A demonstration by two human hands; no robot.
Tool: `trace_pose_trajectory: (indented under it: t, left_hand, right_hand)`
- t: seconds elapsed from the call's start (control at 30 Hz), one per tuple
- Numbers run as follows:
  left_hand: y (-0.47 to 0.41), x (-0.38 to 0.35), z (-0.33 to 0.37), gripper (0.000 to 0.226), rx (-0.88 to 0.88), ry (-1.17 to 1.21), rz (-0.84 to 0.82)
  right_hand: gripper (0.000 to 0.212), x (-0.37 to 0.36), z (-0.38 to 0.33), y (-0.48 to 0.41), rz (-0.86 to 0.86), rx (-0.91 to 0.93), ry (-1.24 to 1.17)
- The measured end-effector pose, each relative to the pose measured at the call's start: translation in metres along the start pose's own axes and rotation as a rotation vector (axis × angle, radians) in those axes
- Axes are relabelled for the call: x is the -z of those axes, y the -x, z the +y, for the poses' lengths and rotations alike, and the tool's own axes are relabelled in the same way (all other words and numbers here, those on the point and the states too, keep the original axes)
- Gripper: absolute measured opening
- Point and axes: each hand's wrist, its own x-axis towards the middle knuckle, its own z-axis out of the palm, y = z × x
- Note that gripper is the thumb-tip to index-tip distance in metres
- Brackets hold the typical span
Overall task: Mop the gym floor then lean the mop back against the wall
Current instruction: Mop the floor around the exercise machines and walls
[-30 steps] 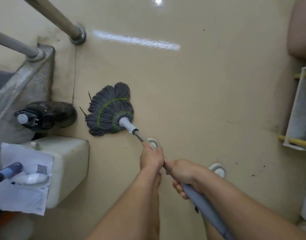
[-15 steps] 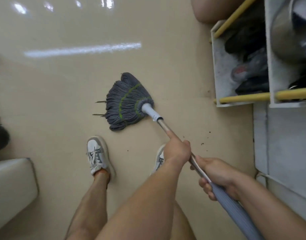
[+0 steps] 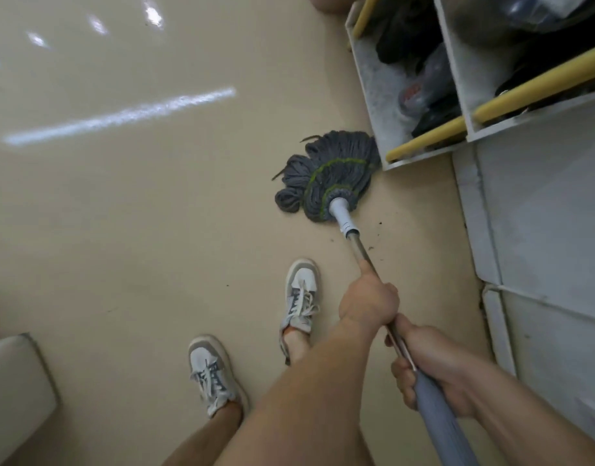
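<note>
currently: grey string mop head (image 3: 326, 176) with green stitched bands lies flat on the glossy beige floor (image 3: 138, 213), right of centre, its far-right strands up against the near-left corner of a white cubby shelf with yellow rails (image 3: 373, 82). a white collar joins the head to a thin metal shaft (image 3: 358, 247), which runs near and right into a grey grip sleeve (image 3: 437, 408).

left hand (image 3: 368, 304) clamped round the metal shaft, index finger laid straight along it toward the head. right hand (image 3: 433, 368) just nearer, fingers curled round the far end of the grey sleeve. hands close together.

dark items fill the cubby compartments; cannot tell what they are. one white-and-grey lace-up sneaker (image 3: 212, 375) stands near left of the shaft, a second sneaker (image 3: 301, 297) farther, just beside the left hand. dark specks on the floor beside the shaft. pale rounded block (image 3: 13, 391) at the near-left edge. long light streak (image 3: 121, 116) reflected on the far-left floor.
</note>
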Motion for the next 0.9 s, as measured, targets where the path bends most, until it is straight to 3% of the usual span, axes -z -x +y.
trace_pose_trajectory:
  t: [0.2,0.3,0.57,0.73,0.9]
  left_hand:
    - [0.028,0.091,-0.108,0.071,0.049,0.009,0.189]
    - [0.044,0.14,-0.173,0.065,0.127,0.056,0.285]
    - [0.086,0.215,-0.36,0.051,0.348,0.299,0.507]
    - [0.096,0.206,-0.407,0.055,0.419,0.541,0.58]
    - [0.097,0.178,-0.369,0.058,0.404,0.726,0.584]
  right_hand:
    - [0.061,-0.123,0.015,-0.011,-0.137,0.038,0.11]
    - [0.049,-0.196,0.024,-0.02,-0.212,0.021,0.162]
    - [0.056,-0.37,0.069,-0.05,-0.239,0.048,0.684]
    - [0.059,-0.402,0.086,-0.059,-0.166,0.072,0.991]
    - [0.048,-0.369,0.076,-0.037,-0.058,0.202,1.151]
